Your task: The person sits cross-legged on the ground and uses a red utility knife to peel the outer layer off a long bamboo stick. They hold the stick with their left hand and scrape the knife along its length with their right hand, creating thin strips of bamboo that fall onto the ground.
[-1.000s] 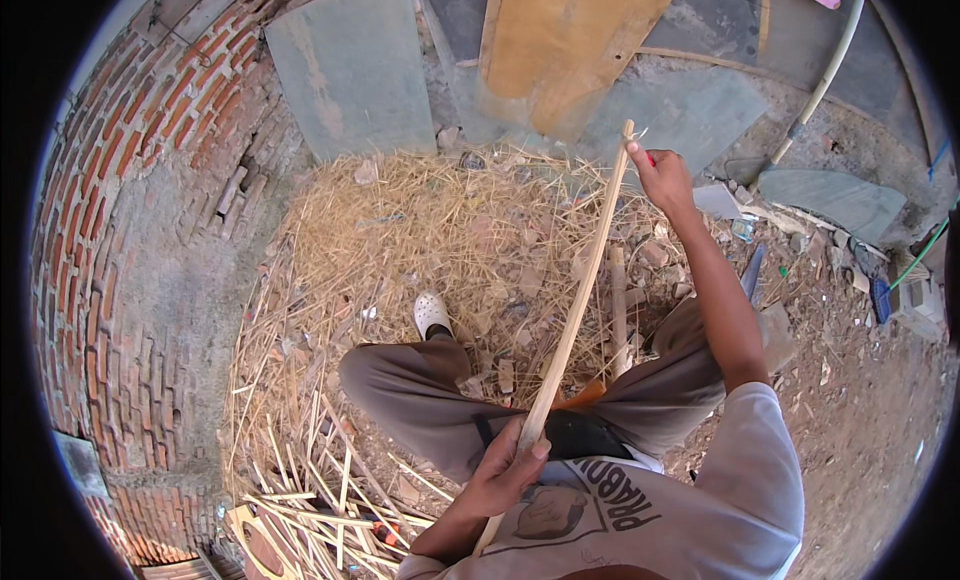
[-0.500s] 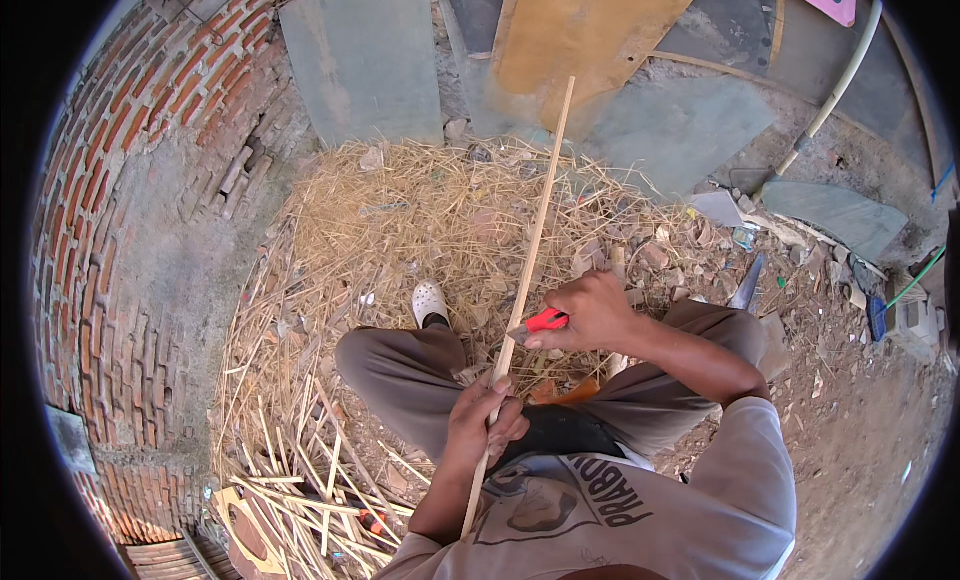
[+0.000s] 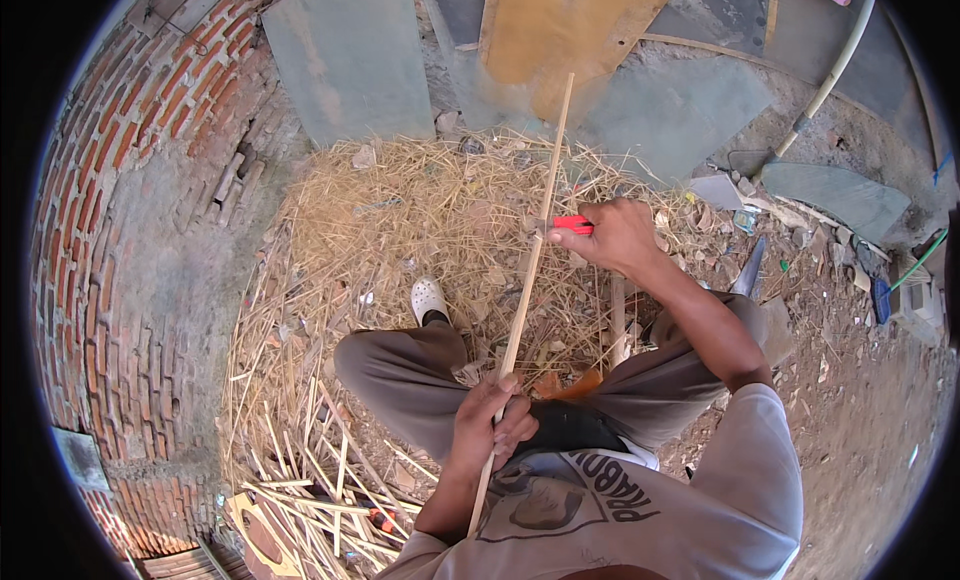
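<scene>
Paring of a long pale strip (image 3: 527,295), viewed from above. The strip extends from the shirt (image 3: 725,485) outward between the bent legs (image 3: 395,385), its far end free, with straw-like litter (image 3: 390,215) below. The fingers of the left hand (image 3: 490,420) are wrapped around its near part; those of the right hand (image 3: 618,238) grasp a red-handled knife (image 3: 572,224), whose blade appears to meet the strip farther along. The step in hand is judged to be shaving the strip's surface; the next move calls for a steady left hold and a shallow, even blade angle
</scene>
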The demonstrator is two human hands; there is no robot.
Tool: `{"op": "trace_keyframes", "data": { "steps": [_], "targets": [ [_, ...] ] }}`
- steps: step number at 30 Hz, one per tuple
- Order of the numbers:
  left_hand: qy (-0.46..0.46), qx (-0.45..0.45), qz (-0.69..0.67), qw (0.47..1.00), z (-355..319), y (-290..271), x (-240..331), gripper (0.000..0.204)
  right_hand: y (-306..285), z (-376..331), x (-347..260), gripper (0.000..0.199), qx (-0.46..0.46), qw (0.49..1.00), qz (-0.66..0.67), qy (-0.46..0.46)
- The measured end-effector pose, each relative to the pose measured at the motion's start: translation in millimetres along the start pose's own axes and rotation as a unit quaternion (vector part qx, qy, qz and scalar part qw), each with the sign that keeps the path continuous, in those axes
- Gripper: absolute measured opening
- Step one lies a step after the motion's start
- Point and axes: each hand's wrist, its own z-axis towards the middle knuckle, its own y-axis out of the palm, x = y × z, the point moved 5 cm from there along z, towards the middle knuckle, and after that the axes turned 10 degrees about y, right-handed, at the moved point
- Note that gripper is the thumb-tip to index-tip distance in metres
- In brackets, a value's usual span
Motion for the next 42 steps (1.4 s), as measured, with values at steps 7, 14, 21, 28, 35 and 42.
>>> {"op": "trace_keyframes", "data": {
  "steps": [7,14,21,28,35,42],
  "targets": [
    [0.016,0.007,0.002,1.0,1,-9,3,0.017,11,-39,-50,0.071,0.015,0.987,0.053,-0.15],
    [-0.032,-0.019,0.011,0.999,-13,-3,-9,0.014,-1,41,51,0.073,0.035,0.993,0.008,0.113],
    [-0.058,-0.104,0.13,0.984,-47,-6,-13,0.015,-18,92,190,0.086,0.116,0.924,0.092,0.351],
    [0.083,-0.05,0.207,0.974,-26,-27,12,0.018,5,43,69,0.081,-0.031,0.967,0.125,0.221],
    [0.084,-0.04,0.197,0.976,1,-13,22,0.018,17,-45,-51,0.063,-0.026,0.984,0.071,-0.159],
    [0.091,-0.037,0.208,0.973,7,-8,23,0.02,13,-45,-51,0.066,0.013,0.985,0.084,-0.149]
  ]
}}
